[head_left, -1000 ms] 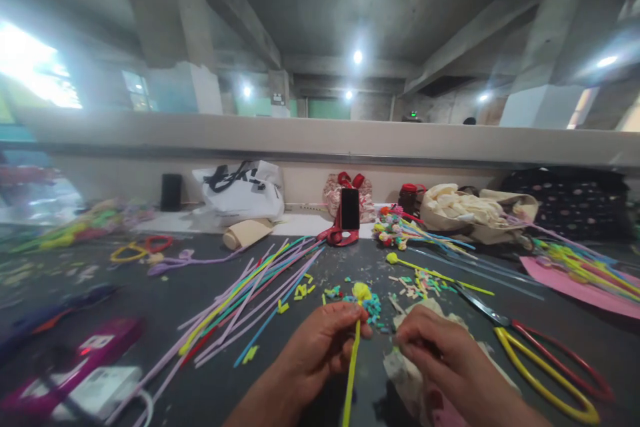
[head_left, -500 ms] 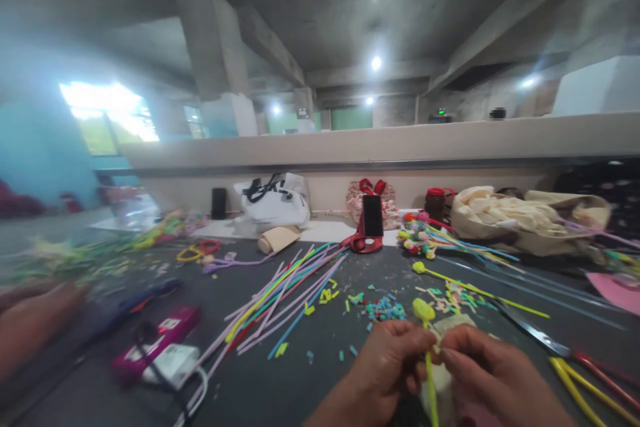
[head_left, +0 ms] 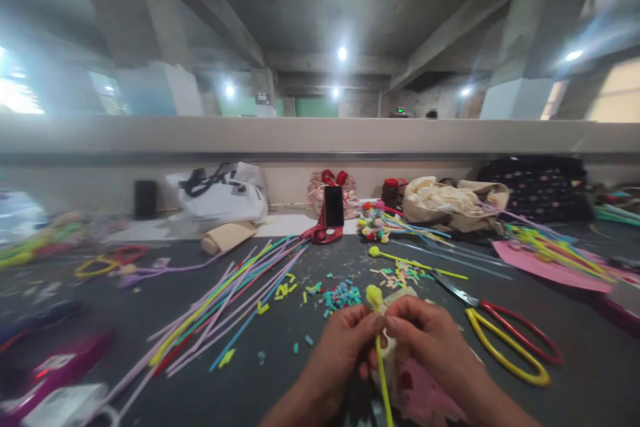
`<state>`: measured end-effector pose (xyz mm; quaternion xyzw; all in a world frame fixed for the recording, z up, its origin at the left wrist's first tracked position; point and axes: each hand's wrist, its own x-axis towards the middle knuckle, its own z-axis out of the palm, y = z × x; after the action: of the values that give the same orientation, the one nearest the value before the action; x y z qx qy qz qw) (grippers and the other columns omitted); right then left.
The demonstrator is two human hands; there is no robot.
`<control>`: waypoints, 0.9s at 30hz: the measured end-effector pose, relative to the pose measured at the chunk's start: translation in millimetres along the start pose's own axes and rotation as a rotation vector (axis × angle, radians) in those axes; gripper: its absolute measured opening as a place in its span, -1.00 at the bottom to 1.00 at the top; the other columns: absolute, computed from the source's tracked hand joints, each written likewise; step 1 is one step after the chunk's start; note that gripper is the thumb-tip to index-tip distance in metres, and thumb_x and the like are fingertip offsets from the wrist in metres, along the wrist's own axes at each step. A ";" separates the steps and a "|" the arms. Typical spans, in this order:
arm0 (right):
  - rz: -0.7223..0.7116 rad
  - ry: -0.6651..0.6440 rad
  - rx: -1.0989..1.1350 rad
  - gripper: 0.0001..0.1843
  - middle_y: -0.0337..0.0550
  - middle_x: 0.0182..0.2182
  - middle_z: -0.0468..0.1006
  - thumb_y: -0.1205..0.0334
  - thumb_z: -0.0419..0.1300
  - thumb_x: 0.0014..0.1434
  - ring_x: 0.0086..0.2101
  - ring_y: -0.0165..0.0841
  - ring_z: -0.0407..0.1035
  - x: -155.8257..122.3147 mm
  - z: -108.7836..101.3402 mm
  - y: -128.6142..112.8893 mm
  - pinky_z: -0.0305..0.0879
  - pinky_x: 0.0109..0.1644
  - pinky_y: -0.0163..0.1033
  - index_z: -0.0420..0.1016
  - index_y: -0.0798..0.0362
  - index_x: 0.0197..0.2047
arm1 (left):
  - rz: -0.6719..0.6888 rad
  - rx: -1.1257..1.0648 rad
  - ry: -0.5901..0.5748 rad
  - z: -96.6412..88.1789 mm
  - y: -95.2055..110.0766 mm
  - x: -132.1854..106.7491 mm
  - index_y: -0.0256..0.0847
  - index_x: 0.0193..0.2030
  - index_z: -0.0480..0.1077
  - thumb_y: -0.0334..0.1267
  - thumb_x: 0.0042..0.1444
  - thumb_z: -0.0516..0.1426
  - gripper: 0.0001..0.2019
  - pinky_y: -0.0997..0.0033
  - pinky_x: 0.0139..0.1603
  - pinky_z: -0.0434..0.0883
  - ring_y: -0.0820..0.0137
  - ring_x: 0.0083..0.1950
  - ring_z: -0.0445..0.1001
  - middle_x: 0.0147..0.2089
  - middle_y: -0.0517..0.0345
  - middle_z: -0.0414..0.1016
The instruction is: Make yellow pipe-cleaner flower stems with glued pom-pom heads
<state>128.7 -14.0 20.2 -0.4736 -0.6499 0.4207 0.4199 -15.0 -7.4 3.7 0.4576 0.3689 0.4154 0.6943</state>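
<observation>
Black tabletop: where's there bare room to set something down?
The black tabletop looks bare right of the scissors, nearer than the pink sheet, and between the magenta device and stem bundle. It's crowded just beyond the left hand, right hand and held yellow stem, where cut bits lie.

The person's bare left hand [head_left: 345,340] is curled, its thumb pressed toward the forefinger. The bare right hand [head_left: 425,333] faces it, thumb and forefinger pinched together, both sets of fingertips close beside each other. The bare left forearm [head_left: 295,400] and bare right forearm [head_left: 493,393] slant inward from below.
</observation>
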 end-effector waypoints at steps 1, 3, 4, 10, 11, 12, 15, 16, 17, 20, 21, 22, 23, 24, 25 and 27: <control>0.008 0.005 0.046 -0.81 -0.33 -0.66 0.33 0.18 0.14 0.00 -0.63 -0.49 0.21 0.7 -1.0 -0.6 0.15 -0.56 -0.42 0.36 0.11 -0.54 | -0.003 0.006 -0.006 0.6 0.4 -0.3 -0.29 -0.57 0.30 0.00 -0.13 0.15 -0.67 0.65 -0.75 -0.01 0.65 -0.78 0.09 -0.77 0.32 0.23; 0.035 0.021 0.116 -0.86 -0.36 -0.68 0.30 0.24 0.15 -0.03 -0.67 -0.53 0.16 1.6 -2.6 -0.9 0.09 -0.60 -0.44 0.34 0.12 -0.54 | -0.005 0.008 0.006 1.9 1.4 -1.5 -0.29 -0.57 0.31 -0.01 -0.13 0.16 -0.67 0.65 -0.75 -0.01 0.65 -0.77 0.08 -0.77 0.32 0.22; 0.050 0.029 0.138 -0.88 -0.38 -0.69 0.30 0.27 0.14 -0.04 -0.68 -0.55 0.14 1.8 -3.0 -1.0 0.06 -0.62 -0.45 0.34 0.12 -0.55 | -0.005 0.006 0.022 2.4 1.8 -2.2 -0.29 -0.57 0.32 -0.02 -0.13 0.17 -0.68 0.66 -0.75 -0.01 0.65 -0.77 0.08 -0.77 0.32 0.22; 0.051 -0.004 0.205 -0.88 -0.40 -0.70 0.28 0.29 0.14 -0.05 -0.69 -0.58 0.11 -1.9 -1.6 -5.2 0.01 -0.63 -0.46 0.38 0.13 -0.56 | -0.002 0.007 0.079 0.3 1.2 -3.8 -0.28 -0.56 0.32 -0.07 -0.13 0.19 -0.71 0.68 -0.73 -0.02 0.68 -0.75 0.06 -0.76 0.33 0.21; 0.045 -0.030 0.220 -0.87 -0.39 -0.70 0.29 0.27 0.14 -0.03 -0.69 -0.58 0.12 -2.7 -1.6 -5.3 0.01 -0.63 -0.46 0.39 0.13 -0.55 | -0.003 -0.001 0.066 -0.3 0.7 -3.8 -0.28 -0.56 0.31 -0.07 -0.12 0.18 -0.71 0.68 -0.73 -0.02 0.68 -0.76 0.06 -0.77 0.34 0.20; 0.038 -0.058 0.236 -0.86 -0.38 -0.69 0.31 0.25 0.13 -0.01 -0.70 -0.58 0.13 -3.3 -1.7 -4.9 0.02 -0.63 -0.46 0.40 0.13 -0.53 | -0.002 -0.015 0.043 -0.6 0.1 -3.8 -0.28 -0.55 0.31 -0.07 -0.11 0.18 -0.71 0.68 -0.73 -0.03 0.68 -0.76 0.04 -0.77 0.35 0.19; 0.022 -0.134 0.289 -0.81 -0.35 -0.63 0.37 0.19 0.12 0.02 -0.71 -0.60 0.15 -3.1 -3.3 -0.6 0.02 -0.64 -0.47 0.38 0.14 -0.49 | 0.004 -0.094 -0.055 0.5 -1.3 -4.7 -0.29 -0.53 0.30 -0.07 -0.07 0.15 -0.72 0.69 -0.73 -0.03 0.70 -0.75 0.00 -0.76 0.38 0.13; 0.019 -0.155 0.304 -0.79 -0.34 -0.62 0.37 0.16 0.12 0.03 -0.71 -0.60 0.15 -2.4 -4.2 1.4 0.01 -0.65 -0.48 0.37 0.14 -0.48 | 0.002 -0.122 -0.083 1.3 -1.6 -5.1 -0.29 -0.52 0.30 -0.07 -0.06 0.15 -0.72 0.69 -0.73 -0.03 0.70 -0.75 -0.01 -0.75 0.39 0.11; 0.016 -0.175 0.318 -0.78 -0.34 -0.62 0.37 0.14 0.12 0.03 -0.72 -0.61 0.14 -1.4 -5.0 3.6 -0.01 -0.66 -0.48 0.36 0.14 -0.48 | -0.004 -0.144 -0.103 2.2 -2.0 -5.5 -0.29 -0.52 0.30 -0.08 -0.05 0.15 -0.72 0.69 -0.73 -0.04 0.70 -0.75 -0.03 -0.75 0.39 0.10; 0.018 -0.225 0.337 -0.73 -0.33 -0.65 0.35 0.09 0.13 0.02 -0.75 -0.61 0.12 2.2 -7.9 9.3 -0.05 -0.68 -0.48 0.34 0.15 -0.50 | -0.027 -0.180 -0.128 4.8 -2.7 -6.5 -0.29 -0.53 0.28 -0.11 -0.04 0.15 -0.73 0.69 -0.74 -0.05 0.70 -0.74 -0.06 -0.75 0.40 0.08; 0.021 -0.238 0.336 -0.72 -0.33 -0.65 0.35 0.08 0.13 0.02 -0.75 -0.61 0.12 3.4 -8.7 10.7 -0.06 -0.69 -0.48 0.33 0.15 -0.50 | -0.031 -0.191 -0.135 5.7 -2.7 -6.9 -0.29 -0.52 0.29 -0.12 -0.04 0.14 -0.74 0.69 -0.73 -0.05 0.70 -0.74 -0.06 -0.75 0.40 0.07; 0.025 -0.249 0.331 -0.71 -0.32 -0.64 0.35 0.07 0.13 0.02 -0.75 -0.62 0.12 4.5 -9.5 11.8 -0.06 -0.69 -0.48 0.32 0.15 -0.50 | -0.031 -0.201 -0.146 6.6 -2.6 -7.3 -0.29 -0.51 0.29 -0.13 -0.03 0.14 -0.75 0.70 -0.73 -0.04 0.71 -0.73 -0.06 -0.74 0.40 0.07; 0.029 -0.259 0.320 -0.71 -0.32 -0.64 0.36 0.06 0.12 0.03 -0.75 -0.61 0.12 5.5 -10.3 12.5 -0.06 -0.69 -0.48 0.32 0.15 -0.48 | -0.030 -0.212 -0.155 7.7 -2.2 -7.8 -0.30 -0.50 0.30 -0.13 -0.03 0.14 -0.76 0.70 -0.73 -0.04 0.71 -0.73 -0.06 -0.73 0.39 0.07; 0.032 -0.266 0.304 -0.71 -0.32 -0.64 0.36 0.06 0.11 0.03 -0.75 -0.61 0.12 6.4 -11.1 12.6 -0.05 -0.68 -0.48 0.32 0.15 -0.47 | -0.033 -0.219 -0.160 8.9 -1.5 -8.4 -0.30 -0.50 0.30 -0.14 -0.03 0.15 -0.76 0.70 -0.73 -0.04 0.71 -0.73 -0.06 -0.73 0.39 0.07; 0.033 -0.271 0.280 -0.72 -0.32 -0.63 0.36 0.06 0.10 0.04 -0.74 -0.60 0.13 6.9 -12.0 12.1 -0.04 -0.68 -0.47 0.32 0.15 -0.45 | -0.037 -0.223 -0.158 10.3 -0.5 -9.0 -0.30 -0.50 0.30 -0.15 -0.05 0.16 -0.77 0.71 -0.73 -0.04 0.71 -0.73 -0.07 -0.73 0.40 0.07; 0.025 -0.263 0.210 -0.72 -0.32 -0.63 0.36 0.06 0.08 0.07 -0.72 -0.57 0.14 7.0 -15.2 8.9 -0.01 -0.66 -0.45 0.33 0.13 -0.43 | -0.049 -0.229 -0.134 13.1 2.5 -10.1 -0.29 -0.52 0.28 -0.16 -0.09 0.19 -0.77 0.71 -0.73 -0.05 0.72 -0.73 -0.07 -0.74 0.40 0.07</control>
<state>144.0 -3.2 17.3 -0.3759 -0.6460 0.5497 0.3730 -7.7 -20.3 11.5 0.3927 0.2829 0.4061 0.7751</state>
